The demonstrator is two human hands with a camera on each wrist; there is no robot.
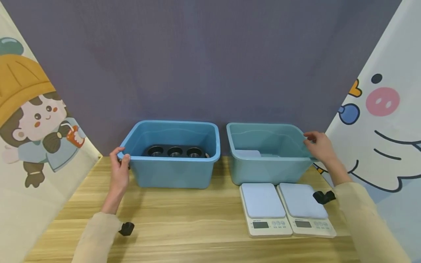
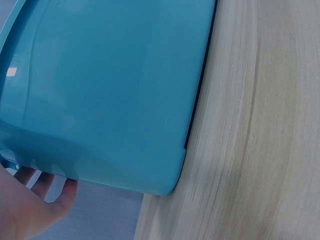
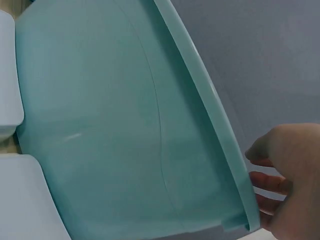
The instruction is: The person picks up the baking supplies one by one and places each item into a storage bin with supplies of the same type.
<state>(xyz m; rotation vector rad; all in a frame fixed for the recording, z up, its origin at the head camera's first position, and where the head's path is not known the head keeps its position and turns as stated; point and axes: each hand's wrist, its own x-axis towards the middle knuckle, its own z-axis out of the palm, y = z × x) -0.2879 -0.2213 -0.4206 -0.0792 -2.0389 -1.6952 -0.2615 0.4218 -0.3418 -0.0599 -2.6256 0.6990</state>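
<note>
My left hand [image 1: 120, 171] holds the left front corner of a blue plastic bin [image 1: 174, 173], fingertips at its rim. In the left wrist view, bent fingers [image 2: 62, 197] of that hand touch the bin's side. A dark muffin pan [image 1: 165, 151] lies inside. My right hand [image 1: 320, 148] is beside the right rim of a green plastic bin [image 1: 266, 170], its fingers loosely bent. From the right wrist view, the fingers [image 3: 270, 182] are at the rim's outer edge; contact is unclear. A whitish flat thing [image 1: 248, 153] lies in the green bin, partly hidden.
Two white kitchen scales [image 1: 264, 201] [image 1: 304, 201] lie side by side in front of the green bin on the wooden table [image 1: 177, 226]. A dark grey panel [image 1: 210, 65] rises behind the bins. Cartoon-printed sheets [image 1: 42, 146] [image 1: 381, 146] flank the table.
</note>
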